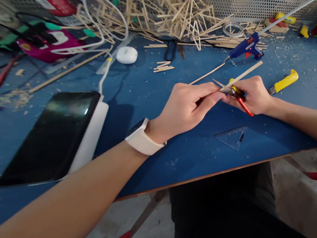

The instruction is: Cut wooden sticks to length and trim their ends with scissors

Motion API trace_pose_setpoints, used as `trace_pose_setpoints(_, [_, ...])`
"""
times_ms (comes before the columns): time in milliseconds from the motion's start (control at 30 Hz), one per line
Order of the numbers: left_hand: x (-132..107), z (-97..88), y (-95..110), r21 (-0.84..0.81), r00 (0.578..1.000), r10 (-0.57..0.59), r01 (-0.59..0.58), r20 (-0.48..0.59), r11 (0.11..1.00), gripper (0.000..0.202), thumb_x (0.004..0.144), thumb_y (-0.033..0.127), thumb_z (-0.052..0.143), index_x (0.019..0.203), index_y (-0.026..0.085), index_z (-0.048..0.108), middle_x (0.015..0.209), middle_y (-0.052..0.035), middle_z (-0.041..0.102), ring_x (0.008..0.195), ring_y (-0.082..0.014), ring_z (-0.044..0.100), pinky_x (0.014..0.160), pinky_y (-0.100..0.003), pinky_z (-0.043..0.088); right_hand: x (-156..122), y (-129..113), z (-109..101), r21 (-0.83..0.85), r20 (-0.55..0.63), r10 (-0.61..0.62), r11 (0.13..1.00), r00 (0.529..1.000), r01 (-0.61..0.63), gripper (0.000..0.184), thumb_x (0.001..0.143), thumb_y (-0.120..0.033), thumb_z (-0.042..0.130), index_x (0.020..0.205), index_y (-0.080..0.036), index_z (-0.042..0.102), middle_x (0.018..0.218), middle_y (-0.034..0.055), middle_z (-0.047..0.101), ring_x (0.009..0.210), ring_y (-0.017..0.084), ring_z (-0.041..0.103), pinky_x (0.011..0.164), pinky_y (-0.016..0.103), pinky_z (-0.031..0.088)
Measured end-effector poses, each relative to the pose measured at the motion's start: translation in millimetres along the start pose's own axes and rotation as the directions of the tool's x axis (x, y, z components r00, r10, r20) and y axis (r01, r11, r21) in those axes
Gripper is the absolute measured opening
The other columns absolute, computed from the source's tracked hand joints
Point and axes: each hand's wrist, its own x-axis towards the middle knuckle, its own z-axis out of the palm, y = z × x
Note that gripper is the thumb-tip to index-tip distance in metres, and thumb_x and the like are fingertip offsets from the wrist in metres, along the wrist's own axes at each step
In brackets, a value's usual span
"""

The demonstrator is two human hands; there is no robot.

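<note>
My left hand (193, 103), with a pale watch band at the wrist, pinches the near end of a thin wooden stick (248, 70) between thumb and fingers. The stick slants up to the right, passing over my right hand (251, 93). That hand is closed around a pair of cutters (244, 106) with red and yellow handles. Their pointed jaws are parted close to my left fingertips; whether they touch the stick is unclear. Beyond my hands, a blue glue gun (246, 48) lies with its nozzle by another thin stick (208, 73).
A yellow-handled knife (285, 81) lies right of my right hand. A clear set square (233, 137) is near the front edge. At left rests a black-screened tablet (51, 137); behind are a white earbud case (126, 55), cut sticks (163, 66) and a stick pile (171, 5).
</note>
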Motion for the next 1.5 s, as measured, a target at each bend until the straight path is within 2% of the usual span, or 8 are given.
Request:
trace_pose_setpoints(233, [-0.6, 5.7, -3.7, 0.020, 0.974, 0.164, -0.163, -0.154, 0.986, 0.024, 0.120, 0.030, 0.071, 0.110, 0.021, 0.091, 0.085, -0.0033, 0.086, 0.059, -0.0169, 0.073, 0.057, -0.029, 0.051, -2.2, 2.8, -1.7, 0.095, 0.114, 0.052, 0.993, 0.992, -0.063, 0.070, 0.100, -0.086, 0.075, 0.075, -0.025, 0.053, 0.065, -0.0055, 0.044, 0.063, 0.012, 0.030, 0.060, 0.035, 0.029])
trace_pose_setpoints(333, [-5.3, 6.2, -2.7, 0.129, 0.986, 0.100, -0.082, -0.136, 0.988, 0.026, 0.121, 0.034, 0.069, 0.111, 0.027, 0.092, 0.095, -0.0054, 0.089, 0.073, -0.0221, 0.081, 0.066, -0.032, 0.058, -3.5, 0.6, 0.2, 0.137, 0.129, 0.076, 0.986, 0.989, -0.094, 0.069, 0.099, -0.089, 0.074, 0.083, -0.023, 0.064, 0.068, -0.0049, 0.046, 0.066, 0.014, 0.033, 0.062, 0.035, 0.030])
trace_pose_setpoints(467, [-8.8, 5.5, -1.6, 0.283, 0.988, 0.102, -0.066, -0.112, 0.957, 0.031, 0.123, 0.037, 0.064, 0.108, 0.028, 0.090, 0.080, -0.0037, 0.083, 0.070, -0.0220, 0.079, 0.064, -0.033, 0.054, -4.6, -5.3, 3.7, 0.171, 0.143, 0.100, 0.977, 0.985, -0.124, 0.068, 0.100, -0.090, 0.074, 0.091, -0.022, 0.070, 0.073, -0.0034, 0.051, 0.069, 0.015, 0.039, 0.067, 0.036, 0.032])
trace_pose_setpoints(733, [-6.0, 4.8, -2.3, 0.390, 0.976, 0.191, -0.136, -0.107, 0.911, 0.034, 0.124, 0.031, 0.060, 0.101, 0.023, 0.085, 0.073, -0.0015, 0.076, 0.061, -0.0184, 0.072, 0.059, -0.032, 0.046, -3.5, -11.7, 3.4, 0.109, 0.121, 0.129, 0.984, 0.984, -0.142, 0.071, 0.105, -0.091, 0.066, 0.084, -0.023, 0.060, 0.067, -0.0052, 0.050, 0.064, 0.013, 0.033, 0.064, 0.034, 0.031])
trace_pose_setpoints(933, [1.5, 1.0, -1.5, 0.035, 0.987, 0.121, -0.118, -0.109, 0.992, 0.032, 0.122, 0.035, 0.066, 0.098, 0.021, 0.083, 0.071, 0.0004, 0.073, 0.053, -0.0142, 0.060, 0.055, -0.030, 0.043, -2.9, -11.7, 2.5, 0.127, 0.098, 0.070, 0.988, 0.993, -0.082, 0.070, 0.105, -0.090, 0.067, 0.082, -0.025, 0.055, 0.066, -0.0065, 0.045, 0.064, 0.012, 0.030, 0.061, 0.033, 0.031])
trace_pose_setpoints(1100, [9.7, -8.0, 1.1, -0.491, 0.976, -0.115, 0.192, 0.184, 0.850, 0.038, 0.126, 0.043, 0.065, 0.098, 0.021, 0.080, 0.057, 0.0027, 0.062, 0.044, -0.0134, 0.052, 0.049, -0.028, 0.044, -1.8, -13.0, 0.8, 0.136, 0.120, 0.043, 0.989, 0.992, -0.059, 0.067, 0.105, -0.087, 0.069, 0.083, -0.025, 0.055, 0.064, -0.0072, 0.046, 0.061, 0.011, 0.030, 0.060, 0.033, 0.032])
trace_pose_setpoints(1300, [11.2, -12.7, 1.5, -0.604, 0.907, -0.185, 0.393, 0.378, 0.693, 0.048, 0.119, 0.065, 0.077, 0.100, 0.021, 0.083, 0.057, 0.0013, 0.061, 0.042, -0.0135, 0.049, 0.045, -0.029, 0.043, -3.5, -10.9, 1.6, 0.131, 0.117, 0.008, 0.991, 0.993, -0.024, 0.060, 0.107, -0.077, 0.072, 0.083, -0.024, 0.057, 0.066, -0.0052, 0.053, 0.059, 0.010, 0.038, 0.061, 0.032, 0.035])
trace_pose_setpoints(1500, [11.1, -12.7, 0.4, -0.620, 0.883, -0.140, 0.420, 0.449, 0.662, 0.053, 0.118, 0.073, 0.074, 0.100, 0.024, 0.083, 0.056, 0.0023, 0.058, 0.041, -0.0136, 0.045, 0.046, -0.030, 0.046, -4.8, -6.4, 1.1, 0.113, 0.118, -0.037, 0.993, 0.992, 0.023, 0.056, 0.107, -0.071, 0.074, 0.083, -0.024, 0.057, 0.067, -0.0033, 0.056, 0.060, 0.011, 0.042, 0.062, 0.033, 0.035])
